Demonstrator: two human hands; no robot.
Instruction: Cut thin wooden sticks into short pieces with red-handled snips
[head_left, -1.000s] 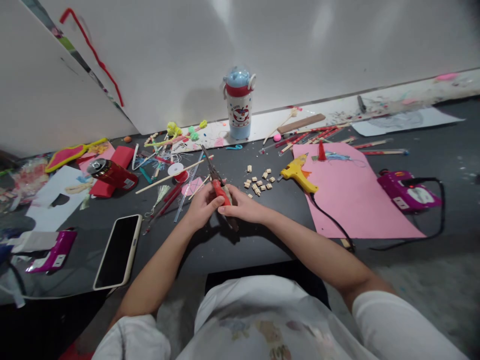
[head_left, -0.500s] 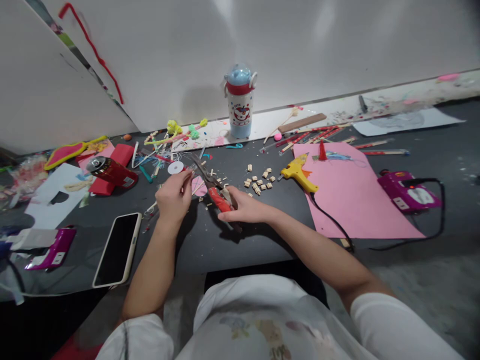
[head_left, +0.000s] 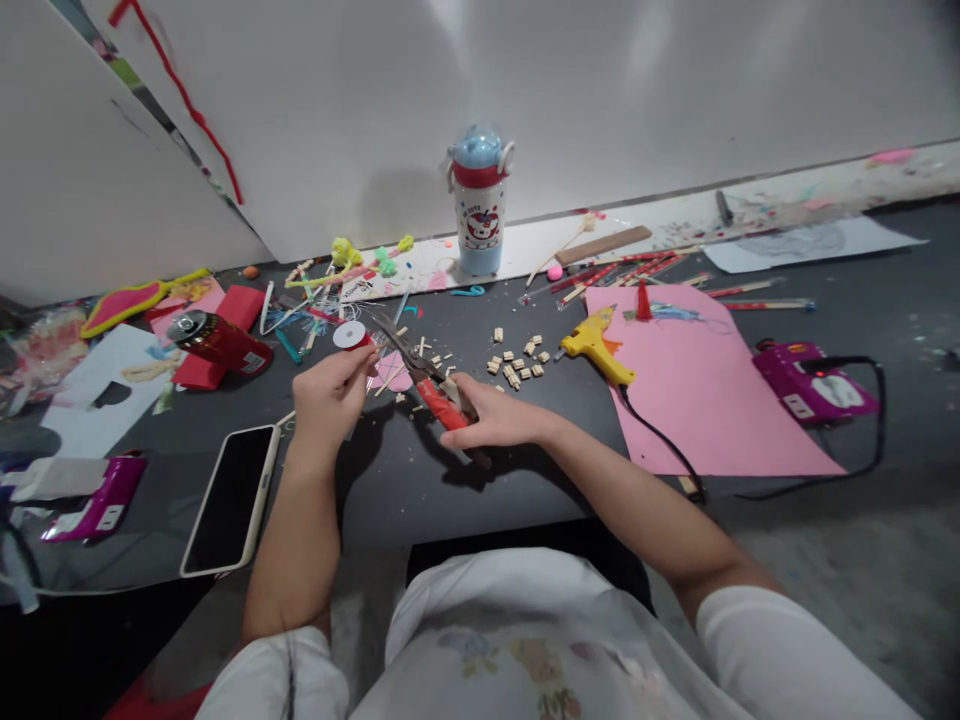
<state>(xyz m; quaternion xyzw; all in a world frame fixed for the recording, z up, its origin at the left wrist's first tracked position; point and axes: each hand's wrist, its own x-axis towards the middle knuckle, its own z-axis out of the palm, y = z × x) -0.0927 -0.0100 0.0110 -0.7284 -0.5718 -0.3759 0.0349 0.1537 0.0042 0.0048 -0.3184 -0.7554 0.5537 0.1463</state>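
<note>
My right hand is wrapped round the red handles of a pair of pliers. The pliers' dark jaws point up and to the left, close to the fingertips of my left hand. Thumb and forefinger of that hand are pinched together; whatever is between them is too small to make out. Just beyond those fingers stands a white-topped spool with red sides. A pink paper piece with thin sticks on it lies under the jaws. Small cut wooden pieces are scattered to the right of the pliers.
A yellow glue gun rests partly on pink paper, its cord running to a purple power strip. Behind stands a bottle. To the left are a tilted red can, a phone and craft scraps.
My left hand has shifted slightly left, away from the pliers' jaws, still pinched. My right hand keeps its grip on the pliers, almost in the same place.
</note>
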